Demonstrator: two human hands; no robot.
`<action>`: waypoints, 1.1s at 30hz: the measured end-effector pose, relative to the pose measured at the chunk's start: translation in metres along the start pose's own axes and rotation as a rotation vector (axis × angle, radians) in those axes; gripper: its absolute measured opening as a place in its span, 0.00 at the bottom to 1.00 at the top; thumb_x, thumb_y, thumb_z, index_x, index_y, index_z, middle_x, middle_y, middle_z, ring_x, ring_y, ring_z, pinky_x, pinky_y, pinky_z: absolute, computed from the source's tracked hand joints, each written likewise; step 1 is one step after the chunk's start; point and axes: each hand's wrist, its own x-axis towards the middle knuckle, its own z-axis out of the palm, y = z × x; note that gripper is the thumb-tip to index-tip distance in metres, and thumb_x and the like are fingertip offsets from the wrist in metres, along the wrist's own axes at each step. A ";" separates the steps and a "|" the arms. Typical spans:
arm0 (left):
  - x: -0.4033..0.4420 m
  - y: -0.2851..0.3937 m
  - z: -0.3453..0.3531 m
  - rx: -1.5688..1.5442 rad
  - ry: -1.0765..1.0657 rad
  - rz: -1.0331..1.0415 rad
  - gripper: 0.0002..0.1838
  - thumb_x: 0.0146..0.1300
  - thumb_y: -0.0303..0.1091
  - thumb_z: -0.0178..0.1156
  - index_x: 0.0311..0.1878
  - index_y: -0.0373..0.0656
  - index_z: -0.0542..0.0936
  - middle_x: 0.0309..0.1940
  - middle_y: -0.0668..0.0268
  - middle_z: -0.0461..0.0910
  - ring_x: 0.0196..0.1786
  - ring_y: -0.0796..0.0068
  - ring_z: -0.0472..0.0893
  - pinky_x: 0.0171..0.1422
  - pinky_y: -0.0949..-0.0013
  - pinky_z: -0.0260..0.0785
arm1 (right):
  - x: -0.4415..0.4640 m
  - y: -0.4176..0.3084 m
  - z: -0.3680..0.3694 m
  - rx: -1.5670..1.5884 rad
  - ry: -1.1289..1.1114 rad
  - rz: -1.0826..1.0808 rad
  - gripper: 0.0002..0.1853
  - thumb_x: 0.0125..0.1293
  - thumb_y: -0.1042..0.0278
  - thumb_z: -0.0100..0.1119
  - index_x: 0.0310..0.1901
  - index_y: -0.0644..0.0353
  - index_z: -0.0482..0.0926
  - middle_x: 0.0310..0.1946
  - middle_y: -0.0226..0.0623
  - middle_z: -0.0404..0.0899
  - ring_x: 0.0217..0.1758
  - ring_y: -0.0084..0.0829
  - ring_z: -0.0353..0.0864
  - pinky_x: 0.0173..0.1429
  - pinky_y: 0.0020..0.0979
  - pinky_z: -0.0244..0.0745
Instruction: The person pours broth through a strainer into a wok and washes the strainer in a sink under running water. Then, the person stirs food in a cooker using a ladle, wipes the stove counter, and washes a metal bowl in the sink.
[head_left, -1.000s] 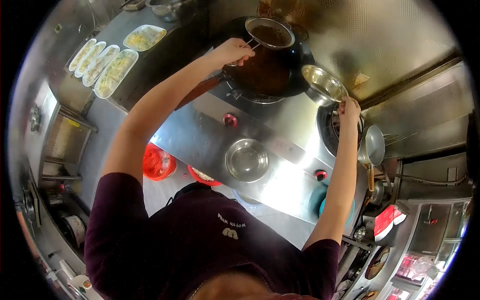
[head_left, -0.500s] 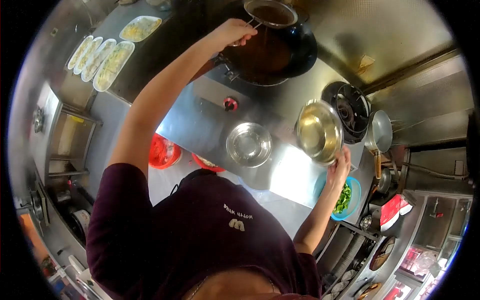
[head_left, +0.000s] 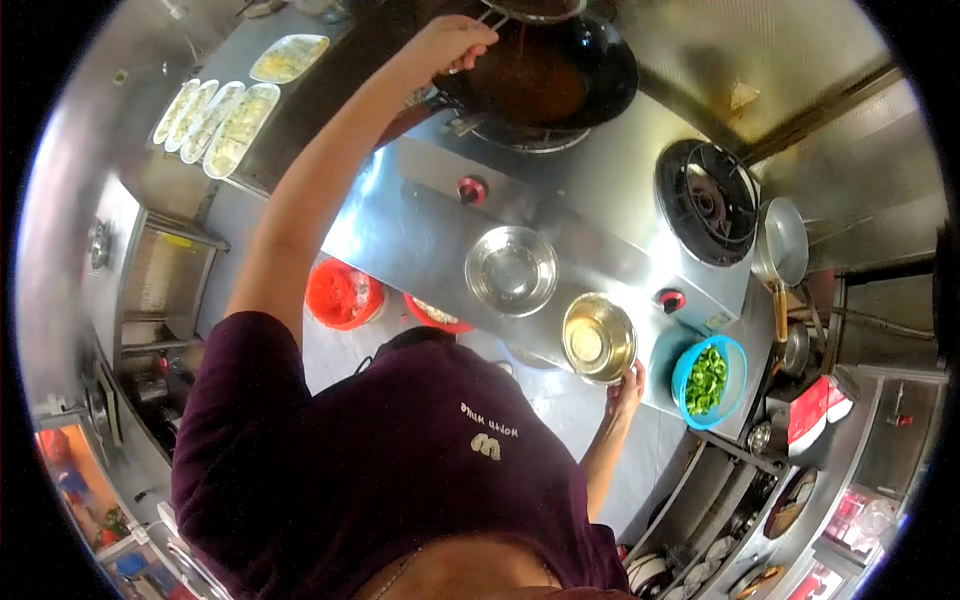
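Note:
At the top, my left hand (head_left: 455, 45) is closed around the wire handle of a round strainer (head_left: 540, 9), partly cut off by the frame edge. The strainer is over a black wok (head_left: 612, 85) holding dark brown liquid (head_left: 545, 92). My right hand (head_left: 626, 390) grips the rim of a metal bowl (head_left: 599, 340) at the counter's front edge; whether the bowl touches the counter I cannot tell. A second metal bowl (head_left: 511, 271) stands on the counter to its left. A blue basket (head_left: 738, 372) of chopped green vegetables (head_left: 707, 380) sits right of my right hand.
Several white plates of food (head_left: 242, 130) stand at the upper left. An uncovered burner (head_left: 706, 202) and a pan (head_left: 785, 240) with a wooden handle are on the right. Red knobs (head_left: 472, 190) line the steel counter (head_left: 420, 210). A red bucket (head_left: 343, 295) stands below the counter's front edge.
My right hand has brought the metal bowl down and left, from near the burner to the counter's front edge. My left hand and the strainer appear slightly higher in view; the whole view has shifted.

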 end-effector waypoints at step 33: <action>-0.015 0.000 0.022 -0.166 0.031 -0.092 0.13 0.58 0.35 0.54 0.39 0.35 0.68 0.18 0.71 0.68 0.17 0.82 0.67 0.21 0.78 0.58 | 0.014 -0.015 -0.037 -0.170 0.206 0.003 0.14 0.57 0.63 0.53 0.42 0.59 0.72 0.17 0.26 0.67 0.13 0.15 0.60 0.13 0.17 0.49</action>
